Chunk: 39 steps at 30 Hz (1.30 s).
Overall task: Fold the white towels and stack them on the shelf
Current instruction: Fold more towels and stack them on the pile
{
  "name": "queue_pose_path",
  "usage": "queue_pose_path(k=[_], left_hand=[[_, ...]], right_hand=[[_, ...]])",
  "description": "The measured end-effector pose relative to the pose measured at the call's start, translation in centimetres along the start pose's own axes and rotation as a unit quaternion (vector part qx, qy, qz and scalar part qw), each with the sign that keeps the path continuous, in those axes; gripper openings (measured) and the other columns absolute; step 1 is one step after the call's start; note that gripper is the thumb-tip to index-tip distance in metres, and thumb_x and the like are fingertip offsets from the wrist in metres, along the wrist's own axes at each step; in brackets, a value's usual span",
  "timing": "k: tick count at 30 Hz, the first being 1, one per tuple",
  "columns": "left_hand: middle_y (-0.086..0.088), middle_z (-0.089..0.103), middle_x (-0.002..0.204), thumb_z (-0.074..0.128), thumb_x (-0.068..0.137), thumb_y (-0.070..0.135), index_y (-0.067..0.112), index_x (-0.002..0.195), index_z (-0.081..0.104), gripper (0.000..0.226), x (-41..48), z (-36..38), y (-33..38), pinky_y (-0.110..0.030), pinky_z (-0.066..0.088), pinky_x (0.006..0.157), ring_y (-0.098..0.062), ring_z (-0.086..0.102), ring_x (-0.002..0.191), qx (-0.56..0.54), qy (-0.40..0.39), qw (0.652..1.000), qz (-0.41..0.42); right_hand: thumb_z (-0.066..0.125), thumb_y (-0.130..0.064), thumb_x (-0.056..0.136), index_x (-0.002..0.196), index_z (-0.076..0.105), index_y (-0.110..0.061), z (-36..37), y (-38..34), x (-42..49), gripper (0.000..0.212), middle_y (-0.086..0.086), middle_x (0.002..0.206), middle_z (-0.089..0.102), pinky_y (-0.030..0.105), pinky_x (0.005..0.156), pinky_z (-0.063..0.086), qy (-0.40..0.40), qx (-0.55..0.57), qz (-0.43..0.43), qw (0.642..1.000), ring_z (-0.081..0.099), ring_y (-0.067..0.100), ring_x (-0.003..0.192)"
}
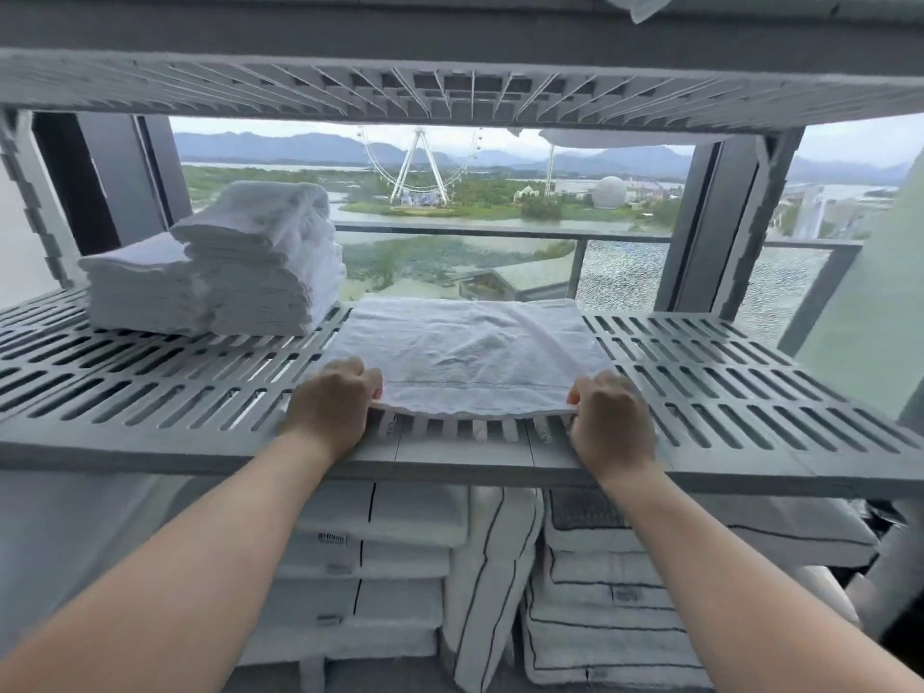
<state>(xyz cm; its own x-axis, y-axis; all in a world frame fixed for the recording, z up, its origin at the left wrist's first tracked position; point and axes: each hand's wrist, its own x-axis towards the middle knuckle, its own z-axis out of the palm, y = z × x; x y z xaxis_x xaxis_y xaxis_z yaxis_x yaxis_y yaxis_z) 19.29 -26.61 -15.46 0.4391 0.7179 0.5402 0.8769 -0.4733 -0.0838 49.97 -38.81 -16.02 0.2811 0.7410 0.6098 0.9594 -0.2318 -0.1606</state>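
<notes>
As left hand (332,407), right hand (610,417) pinch near corners, towel (465,352) flat on shelf (150,382) (long axis left-right).

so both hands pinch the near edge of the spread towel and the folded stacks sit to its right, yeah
Not quite: the head view shows the folded stacks to the left of the spread towel, not its right. The left hand and right hand do pinch its near edge.

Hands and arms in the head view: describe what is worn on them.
Both are bare. The left hand and right hand show no gloves, and no watch or bracelet at either wrist. The forearms are uncovered down to the frame's edge; no sleeve shows.
</notes>
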Motion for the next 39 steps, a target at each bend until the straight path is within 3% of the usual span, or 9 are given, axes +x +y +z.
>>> queue_pose_path(k=[5,12,16,21,25,28,31,35,39], left_hand=[[-0.002,0.068,0.076,0.046,0.085,-0.002,0.021,0.098,0.06,0.03,-2.5,-1.5,0.4,-0.034,0.048,0.057,-0.026,0.06,0.063,0.006,-0.027,1.0,-0.01],[-0.002,0.069,0.081,0.045,0.083,-0.003,0.021,0.103,0.064,0.037,-7.2,-3.4,0.0,-0.036,0.056,0.058,-0.03,0.068,0.074,0.003,-0.006,1.0,-0.009],[0.0,0.07,0.083,0.044,0.083,-0.002,0.026,0.109,0.063,0.042,-9.2,-4.3,-0.1,-0.036,0.058,0.06,-0.026,0.067,0.071,0.02,-0.014,1.0,-0.002],[0.002,0.072,0.088,0.047,0.087,0.003,0.026,0.107,0.065,0.036,-10.3,-4.7,-0.1,-0.036,0.058,0.067,-0.024,0.069,0.077,0.002,-0.029,1.0,0.011],[0.006,0.071,0.081,0.043,0.094,0.027,0.027,0.094,0.067,0.024,-10.1,-4.9,-0.8,-0.029,0.052,0.061,-0.022,0.067,0.072,-0.013,-0.012,0.999,0.031],[0.007,0.064,0.074,0.04,0.097,0.039,0.02,0.072,0.064,0.039,-8.5,-4.9,-0.6,-0.026,0.042,0.055,-0.022,0.063,0.065,-0.011,0.022,0.999,0.043],[0.006,0.06,0.075,0.044,0.099,0.041,0.017,0.069,0.066,0.044,-6.0,-4.6,0.5,-0.027,0.044,0.056,-0.024,0.062,0.066,-0.014,0.037,0.998,0.043],[0.006,0.062,0.085,0.044,0.099,0.045,0.019,0.082,0.067,0.038,-1.9,-3.7,2.4,-0.029,0.047,0.06,-0.021,0.062,0.073,-0.041,0.019,0.998,0.036],[0.004,0.062,0.122,0.046,0.097,0.05,0.028,0.118,0.06,0.033,1.3,-1.6,3.4,-0.039,0.054,0.081,-0.022,0.062,0.108,-0.077,-0.071,0.994,-0.002]], right_hand=[[0.053,0.009,0.083,0.092,0.07,-0.01,-1.2,-0.6,-3.0,0.027,0.009,0.087,0.071,0.034,0.074,0.056,-0.002,0.023,0.008,1.0,0.065,0.026,0.081],[0.054,0.014,0.078,0.086,0.069,-0.008,-3.3,-2.3,-7.8,0.028,0.01,0.08,0.067,0.038,0.072,0.05,0.044,0.009,0.021,0.999,0.063,0.03,0.077],[0.05,0.011,0.081,0.097,0.07,-0.01,-4.0,-2.9,-9.3,0.034,0.008,0.095,0.07,0.037,0.085,0.049,0.026,-0.004,0.022,0.999,0.064,0.028,0.091],[0.046,0.006,0.085,0.107,0.071,-0.011,-4.4,-3.2,-10.2,0.037,0.01,0.109,0.07,0.039,0.091,0.05,0.003,-0.021,0.03,0.999,0.064,0.029,0.099],[0.044,-0.003,0.089,0.096,0.073,-0.013,-4.4,-3.1,-10.0,0.032,0.008,0.097,0.071,0.037,0.087,0.049,-0.004,-0.031,0.047,0.998,0.063,0.026,0.092],[0.045,-0.012,0.091,0.087,0.072,-0.01,-4.1,-3.1,-8.6,0.028,0.007,0.087,0.069,0.035,0.08,0.049,0.006,-0.039,0.05,0.998,0.06,0.024,0.081],[0.047,-0.016,0.091,0.086,0.07,-0.01,-3.5,-3.4,-6.1,0.025,0.006,0.08,0.066,0.034,0.075,0.047,0.017,-0.03,0.039,0.999,0.053,0.021,0.073],[0.051,-0.021,0.091,0.093,0.07,-0.013,-1.5,-3.6,-1.5,0.021,0.005,0.085,0.068,0.033,0.078,0.049,-0.023,0.04,-0.02,0.999,0.059,0.023,0.082],[0.05,-0.022,0.094,0.104,0.071,-0.013,1.5,-3.7,2.8,0.024,0.007,0.098,0.068,0.034,0.084,0.051,-0.089,0.085,-0.061,0.991,0.061,0.026,0.096]])
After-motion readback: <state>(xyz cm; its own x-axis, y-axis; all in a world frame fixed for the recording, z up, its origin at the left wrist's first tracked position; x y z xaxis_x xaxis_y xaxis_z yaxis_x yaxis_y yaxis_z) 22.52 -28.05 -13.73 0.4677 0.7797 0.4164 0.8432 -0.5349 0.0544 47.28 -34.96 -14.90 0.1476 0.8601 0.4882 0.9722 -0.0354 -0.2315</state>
